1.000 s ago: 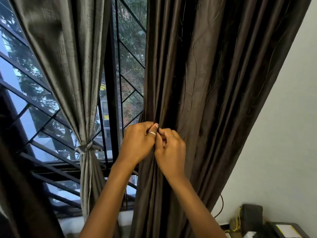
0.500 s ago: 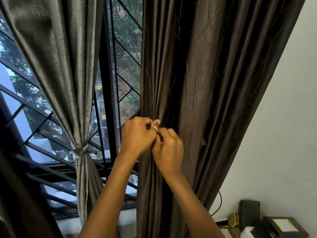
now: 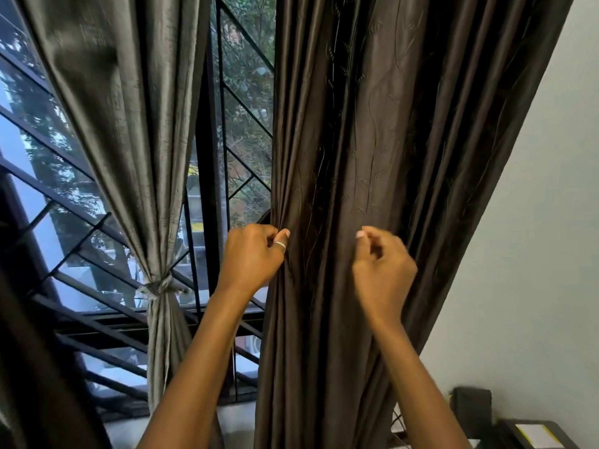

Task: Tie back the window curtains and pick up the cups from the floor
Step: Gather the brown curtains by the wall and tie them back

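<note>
Tying back the dark brown pleated curtain (image 3: 372, 140): the left hand (image 3: 252, 257) pinches its window-side edge; the right hand (image 3: 384, 270) curls, blurred, its grip unclear. Next, likely, comes gathering the folds.

You have nothing here that can actually be read. The nearest thing to a label is the yellow-and-white sticker (image 3: 534, 437) on the black box (image 3: 509, 431) in the lower right corner (it is cut by the frame edge and too small for any letter to come out). Through the window (image 3: 246, 92) you see a yellow patch (image 3: 196, 225) on something outside, blurred, with no legible characters. The brown curtain (image 3: 372, 157) carries only a stitched, vine-like pattern, not writing.
</note>
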